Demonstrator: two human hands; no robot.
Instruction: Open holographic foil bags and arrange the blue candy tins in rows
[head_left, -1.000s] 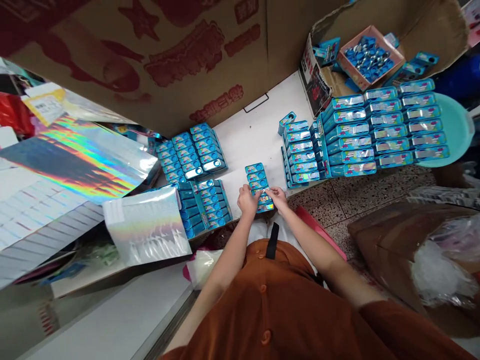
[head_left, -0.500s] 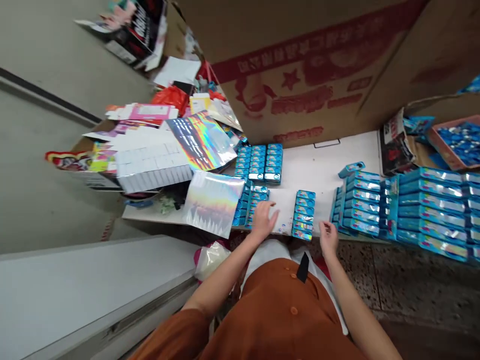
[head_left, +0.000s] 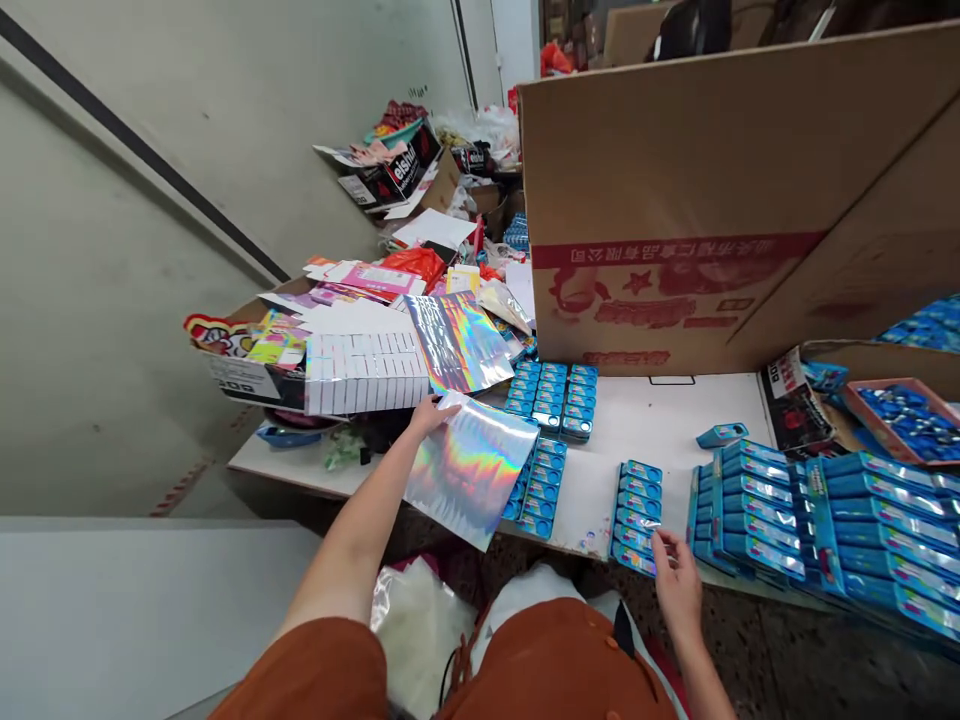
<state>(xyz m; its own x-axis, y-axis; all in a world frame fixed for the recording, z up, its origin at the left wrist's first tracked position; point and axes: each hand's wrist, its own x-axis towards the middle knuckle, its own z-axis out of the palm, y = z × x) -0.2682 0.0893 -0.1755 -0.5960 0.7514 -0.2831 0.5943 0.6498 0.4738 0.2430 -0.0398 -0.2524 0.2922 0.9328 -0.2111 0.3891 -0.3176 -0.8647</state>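
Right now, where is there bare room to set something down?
The widest patch of table lies between the carton, middle row, left stacks and loose box. A narrower strip separates left stacks from middle row. Crowded: the right, with its stacks, and the left, under papers and shiny sheet.

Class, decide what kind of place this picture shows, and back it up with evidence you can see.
Probably a small packing or assembly workshop: rows of matching blue cases line the white worktable, shiny sticker-like sheets lie beside them, and a large printed carton stands behind.
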